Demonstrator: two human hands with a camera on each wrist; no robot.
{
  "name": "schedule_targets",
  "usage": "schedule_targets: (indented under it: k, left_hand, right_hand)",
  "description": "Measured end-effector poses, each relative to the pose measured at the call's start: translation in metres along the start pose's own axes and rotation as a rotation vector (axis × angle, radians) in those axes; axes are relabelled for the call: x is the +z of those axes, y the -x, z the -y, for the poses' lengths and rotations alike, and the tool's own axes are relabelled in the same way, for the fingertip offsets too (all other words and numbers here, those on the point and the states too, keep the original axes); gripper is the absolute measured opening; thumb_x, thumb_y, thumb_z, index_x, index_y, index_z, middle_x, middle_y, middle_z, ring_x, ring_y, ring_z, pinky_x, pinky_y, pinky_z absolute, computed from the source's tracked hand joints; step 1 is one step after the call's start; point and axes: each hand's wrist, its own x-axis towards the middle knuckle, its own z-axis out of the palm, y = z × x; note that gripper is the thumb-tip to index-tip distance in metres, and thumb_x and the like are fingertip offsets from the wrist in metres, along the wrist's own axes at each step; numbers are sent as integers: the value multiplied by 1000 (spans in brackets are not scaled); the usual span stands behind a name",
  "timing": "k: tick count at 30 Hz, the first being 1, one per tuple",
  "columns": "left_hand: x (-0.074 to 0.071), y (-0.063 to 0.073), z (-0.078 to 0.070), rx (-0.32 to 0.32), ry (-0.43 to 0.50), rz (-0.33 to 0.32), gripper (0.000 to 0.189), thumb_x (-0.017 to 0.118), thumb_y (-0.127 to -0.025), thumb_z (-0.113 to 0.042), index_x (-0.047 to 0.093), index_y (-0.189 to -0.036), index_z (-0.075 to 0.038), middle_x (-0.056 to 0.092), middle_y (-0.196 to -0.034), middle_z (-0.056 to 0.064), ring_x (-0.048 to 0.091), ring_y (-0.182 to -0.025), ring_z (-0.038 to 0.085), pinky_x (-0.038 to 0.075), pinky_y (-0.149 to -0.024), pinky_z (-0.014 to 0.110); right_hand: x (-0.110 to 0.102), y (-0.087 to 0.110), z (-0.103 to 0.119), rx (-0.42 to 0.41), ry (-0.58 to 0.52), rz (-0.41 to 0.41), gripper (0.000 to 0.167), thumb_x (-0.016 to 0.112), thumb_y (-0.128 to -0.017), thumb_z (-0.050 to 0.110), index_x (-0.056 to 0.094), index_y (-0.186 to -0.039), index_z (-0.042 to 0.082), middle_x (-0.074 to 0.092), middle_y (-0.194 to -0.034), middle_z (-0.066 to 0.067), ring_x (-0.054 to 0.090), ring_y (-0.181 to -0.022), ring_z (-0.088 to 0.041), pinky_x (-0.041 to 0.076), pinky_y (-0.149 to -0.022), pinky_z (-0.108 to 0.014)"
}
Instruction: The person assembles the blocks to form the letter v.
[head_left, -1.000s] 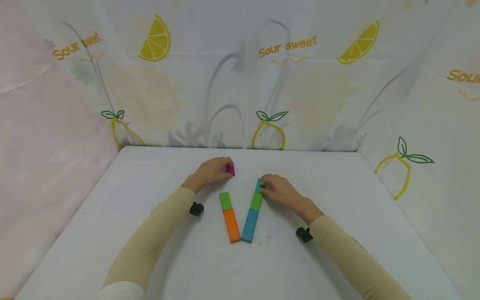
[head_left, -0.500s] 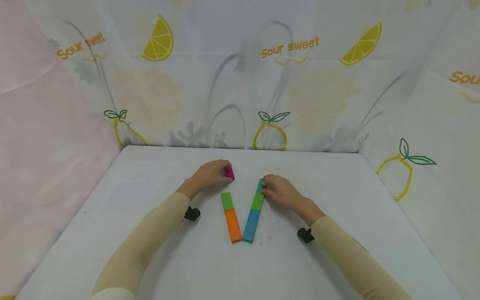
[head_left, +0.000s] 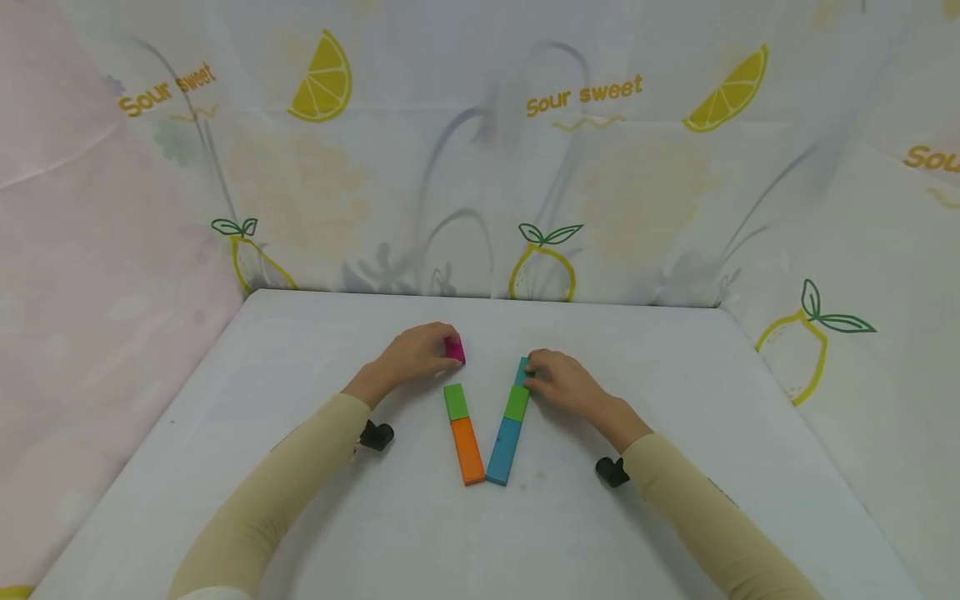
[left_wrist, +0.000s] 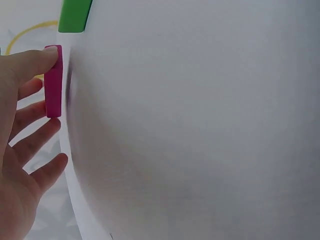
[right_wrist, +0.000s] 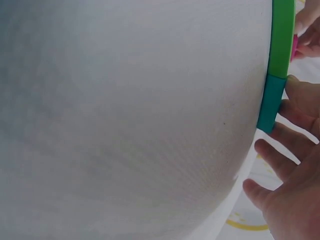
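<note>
My left hand (head_left: pixel 412 354) pinches a magenta block (head_left: pixel 453 350) between thumb and fingers, beyond the left row. In the left wrist view the thumb presses one end of the magenta block (left_wrist: pixel 53 82), close over the table. Two rows form a V. The left has a green block (head_left: pixel 455 402) above an orange block (head_left: pixel 467 450). The right has a blue block (head_left: pixel 504 450), a green block (head_left: pixel 517 403) and a short teal block (head_left: pixel 520 372) at the far end. My right hand (head_left: pixel 564 383) holds that teal block, thumb by its joint with the green one.
The blocks lie on a white table (head_left: pixel 360 533). A lemon-printed cloth (head_left: pixel 420 167) hangs behind it. Each wrist carries a small black camera, the left one (head_left: pixel 377 435) and the right one (head_left: pixel 612 472).
My left hand has moved toward me and slightly left with the magenta block, nearer the left row's far end. The right hand stays at the teal block.
</note>
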Motion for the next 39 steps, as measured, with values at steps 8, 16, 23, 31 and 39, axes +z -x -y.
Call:
schedule_targets:
  k: [8,16,23,31,39]
  left_hand:
    - [1,10,1,0,9,-14,34,74,-88,-34,64,-114,-16,67,-110,0,58,-101,19,53,-94,39]
    - [1,19,-2,-18,37,-10,34,73,-88,-34,64,-115,-16,67,-110,0,58,-102,19,53,-95,39]
    - [2,22,-1,-10,19,-17,34,74,-88,-38,64,-114,-18,67,-108,-3,58,-100,17,53,-93,38]
    - [5,26,2,19,23,-20,36,75,-86,-40,65,-113,-18,67,-105,-4,58,-97,16,53,-92,37]
    - [4,27,-1,35,24,-33,34,77,-85,-38,66,-109,-17,66,-102,-4,57,-93,15,52,-89,34]
  right_hand:
    - [1,0,-1,13,-4,7,19,70,-92,15,69,-107,4,67,-128,-15,62,-123,-31,49,-104,-47]
    - [1,1,-3,-7,-10,-4,17,70,-92,14,69,-106,4,67,-127,-16,62,-122,-33,49,-104,-49]
    - [5,-1,-5,17,-9,9,19,69,-93,16,69,-108,4,67,-127,-13,62,-122,-29,49,-104,-46]
    - [3,-1,-3,11,-10,9,18,69,-92,16,69,-107,5,68,-125,-13,62,-121,-29,49,-103,-46]
    - [1,0,-1,22,-24,10,20,69,-92,16,69,-109,4,66,-129,-15,59,-126,-31,46,-107,-48]
